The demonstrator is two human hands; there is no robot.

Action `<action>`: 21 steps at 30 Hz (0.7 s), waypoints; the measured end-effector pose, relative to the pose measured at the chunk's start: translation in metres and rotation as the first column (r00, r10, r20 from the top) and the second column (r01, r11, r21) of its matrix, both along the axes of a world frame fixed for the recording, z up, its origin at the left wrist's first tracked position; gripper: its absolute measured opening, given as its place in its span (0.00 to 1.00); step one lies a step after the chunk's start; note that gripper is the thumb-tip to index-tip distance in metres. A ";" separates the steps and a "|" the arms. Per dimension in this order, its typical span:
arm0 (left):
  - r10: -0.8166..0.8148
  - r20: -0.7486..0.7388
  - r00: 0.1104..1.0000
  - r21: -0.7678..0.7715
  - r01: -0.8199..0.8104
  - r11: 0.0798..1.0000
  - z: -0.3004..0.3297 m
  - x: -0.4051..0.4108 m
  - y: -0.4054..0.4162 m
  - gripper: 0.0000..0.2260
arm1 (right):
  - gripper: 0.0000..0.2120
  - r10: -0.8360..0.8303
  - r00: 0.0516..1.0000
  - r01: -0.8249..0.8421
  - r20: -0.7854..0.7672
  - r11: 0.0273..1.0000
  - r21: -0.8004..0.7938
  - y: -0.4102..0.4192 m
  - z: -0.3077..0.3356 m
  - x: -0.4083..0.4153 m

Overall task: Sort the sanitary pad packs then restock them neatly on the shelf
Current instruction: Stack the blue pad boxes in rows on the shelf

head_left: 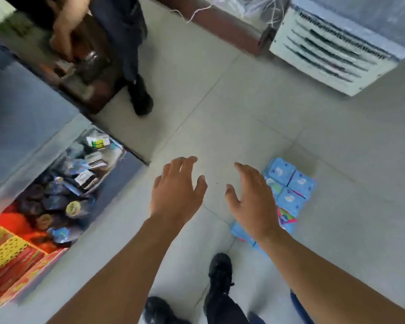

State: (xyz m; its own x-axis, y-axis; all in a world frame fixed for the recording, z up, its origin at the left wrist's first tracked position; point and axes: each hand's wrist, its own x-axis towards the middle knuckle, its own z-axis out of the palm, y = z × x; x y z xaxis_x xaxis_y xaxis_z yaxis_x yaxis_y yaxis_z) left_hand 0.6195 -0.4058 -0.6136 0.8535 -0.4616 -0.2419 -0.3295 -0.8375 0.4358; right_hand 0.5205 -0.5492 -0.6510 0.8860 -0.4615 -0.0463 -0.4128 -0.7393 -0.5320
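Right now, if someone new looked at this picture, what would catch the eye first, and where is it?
Two bare hands reach out over the tiled floor, the left hand and right hand, both open and holding nothing. Just right of them, blue sanitary pad packs lie grouped on the floor. At lower left, a shelf holds a jumble of colourful goods.

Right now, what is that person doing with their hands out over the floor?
A person is standing on a tiled floor with both hands stretched out and open. The left hand and the right hand hold nothing. A pile of blue sanitary pad packs lies on the floor, partly under the right hand, not picked up yet. To the left is a shelf crowded with other goods. Someone else stands further back by the counter, handling something too blurred to name.
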 end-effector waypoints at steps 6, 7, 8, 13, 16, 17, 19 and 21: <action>-0.196 -0.108 0.975 -0.005 0.197 0.980 -0.042 -0.023 -0.135 0.20 | 0.25 -0.300 0.929 0.331 -0.214 0.935 0.126 -0.104 -0.043 -0.064; -0.226 -0.127 0.966 0.000 0.228 0.974 -0.051 -0.025 -0.152 0.20 | 0.26 -0.329 0.912 0.367 -0.245 0.921 0.131 -0.116 -0.049 -0.072; -0.256 -0.153 0.954 0.007 0.260 0.965 -0.061 -0.027 -0.167 0.20 | 0.26 -0.360 0.893 0.406 -0.269 0.903 0.138 -0.127 -0.054 -0.078; -0.300 -0.308 0.903 -0.015 0.311 0.950 -0.109 -0.019 -0.234 0.19 | 0.25 -0.496 0.788 0.591 -0.366 0.775 0.222 -0.167 -0.084 -0.084; -0.322 -0.374 0.870 -0.030 0.336 0.941 -0.153 0.000 -0.277 0.18 | 0.25 -0.574 0.700 0.705 -0.424 0.647 0.288 -0.198 -0.121 -0.067; -0.317 -0.403 0.859 -0.025 0.336 0.942 -0.172 0.009 -0.293 0.18 | 0.25 -0.602 0.668 0.740 -0.437 0.598 0.308 -0.210 -0.137 -0.059; -0.308 -0.450 0.838 -0.013 0.339 0.941 -0.214 0.027 -0.322 0.18 | 0.25 -0.639 0.610 0.792 -0.469 0.510 0.337 -0.233 -0.175 -0.041; -0.288 -0.505 0.814 -0.005 0.330 0.944 -0.255 0.041 -0.347 0.18 | 0.26 -0.637 0.573 0.820 -0.516 0.452 0.352 -0.257 -0.213 -0.026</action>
